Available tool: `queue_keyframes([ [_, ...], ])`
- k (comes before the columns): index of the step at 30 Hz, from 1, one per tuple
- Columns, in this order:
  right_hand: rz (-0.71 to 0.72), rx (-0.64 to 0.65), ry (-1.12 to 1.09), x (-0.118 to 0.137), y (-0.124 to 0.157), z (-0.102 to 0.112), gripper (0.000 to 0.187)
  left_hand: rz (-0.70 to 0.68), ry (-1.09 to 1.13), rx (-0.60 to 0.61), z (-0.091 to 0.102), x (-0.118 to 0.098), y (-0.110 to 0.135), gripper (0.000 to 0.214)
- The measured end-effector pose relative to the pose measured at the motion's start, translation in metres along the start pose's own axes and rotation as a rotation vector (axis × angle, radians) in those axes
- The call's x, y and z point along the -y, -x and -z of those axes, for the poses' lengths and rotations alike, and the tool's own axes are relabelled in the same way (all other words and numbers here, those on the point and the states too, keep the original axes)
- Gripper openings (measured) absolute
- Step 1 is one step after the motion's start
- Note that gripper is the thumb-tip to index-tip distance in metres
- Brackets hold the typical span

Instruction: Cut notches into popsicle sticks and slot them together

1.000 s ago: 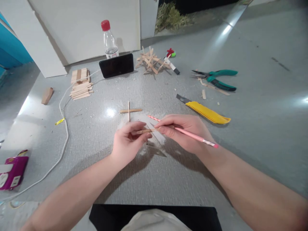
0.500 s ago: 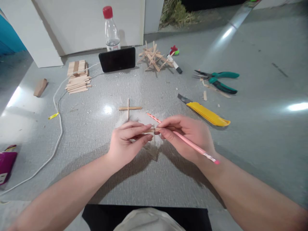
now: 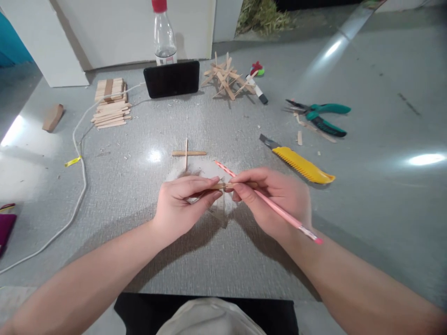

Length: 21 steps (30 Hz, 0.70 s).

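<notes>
Between my two hands a wooden craft stick (image 3: 219, 186) lies nearly level, close above the tabletop. My left hand (image 3: 185, 197) pinches its left part between thumb and fingers. With thumb and fingertips my right hand (image 3: 275, 193) grips the stick's other side, and it also holds a pink pencil (image 3: 279, 210) slanting across the palm, eraser end toward me. What the fingers hide of the stick's middle I cannot make out. Just beyond my left hand, two craft sticks form a cross (image 3: 193, 153) on the table.
A yellow utility knife (image 3: 303, 165) and green-handled pliers (image 3: 326, 118) lie to the right. At the back are a propped phone (image 3: 172, 80), a bottle (image 3: 164, 37), a craft-stick structure (image 3: 226, 79) and a marker (image 3: 259, 90). Stacked sticks (image 3: 111, 114) and a white cable (image 3: 84, 186) occupy the left.
The view has shifted slightly. More of the craft stick shows over my right hand's fingers; both hands keep their pinch and the pencil stays in my right hand.
</notes>
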State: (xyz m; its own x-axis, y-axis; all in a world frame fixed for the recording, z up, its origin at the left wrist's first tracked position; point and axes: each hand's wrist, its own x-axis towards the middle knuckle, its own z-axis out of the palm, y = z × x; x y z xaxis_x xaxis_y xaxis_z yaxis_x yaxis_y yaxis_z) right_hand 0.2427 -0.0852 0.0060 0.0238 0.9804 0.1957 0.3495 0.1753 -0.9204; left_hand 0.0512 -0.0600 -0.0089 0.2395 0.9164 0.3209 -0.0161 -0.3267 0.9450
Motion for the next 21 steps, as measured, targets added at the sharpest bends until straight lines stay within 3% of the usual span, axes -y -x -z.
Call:
queue_keyframes([
  [4, -0.012, -0.026, -0.012, 0.0001, 0.001, -0.0011, 0.005, 0.022, 0.086, 0.02, -0.0005, -0.0001, 0.0005, 0.03],
  [21, 0.026, -0.045, -0.04, -0.0043, 0.0032, -0.0012, 0.005, -0.025, 0.055, 0.048, 0.0014, -0.0005, -0.0026, 0.033],
])
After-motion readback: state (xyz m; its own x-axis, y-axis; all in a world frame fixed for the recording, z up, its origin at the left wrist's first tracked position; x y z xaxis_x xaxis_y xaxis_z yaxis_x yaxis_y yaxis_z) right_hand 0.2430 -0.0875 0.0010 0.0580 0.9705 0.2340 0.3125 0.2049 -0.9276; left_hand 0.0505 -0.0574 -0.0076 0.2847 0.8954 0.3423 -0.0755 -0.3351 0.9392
